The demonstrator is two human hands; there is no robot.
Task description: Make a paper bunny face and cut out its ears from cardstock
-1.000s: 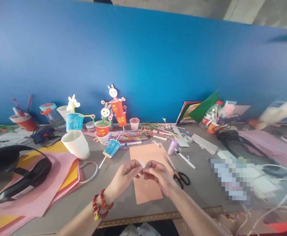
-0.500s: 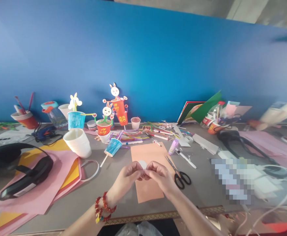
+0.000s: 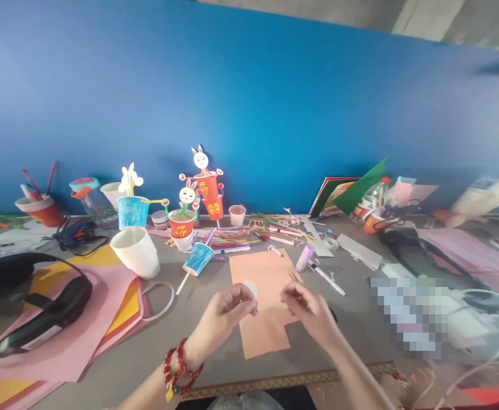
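Observation:
A small white paper disc is pinched between the thumb and fingers of my left hand, above the orange sheet of paper. My right hand is apart from it, on the right side of the sheet, fingers loosely bent with nothing visible in them. Beneath this hand lie black-handled scissors, mostly hidden; only the blade tips and a bit of handle show. Beyond the sheet's upper right corner stands a purple glue stick.
Left of the sheet are a blue paper cup on a stick, stacked white cups and rabbit-faced cup figures. Pens and coloured strips lie behind. Headphones rest on coloured paper at left; a white-capped marker lies right.
My right hand has let go of the disc and moved right, over the scissors. My left hand keeps the disc in nearly the same place.

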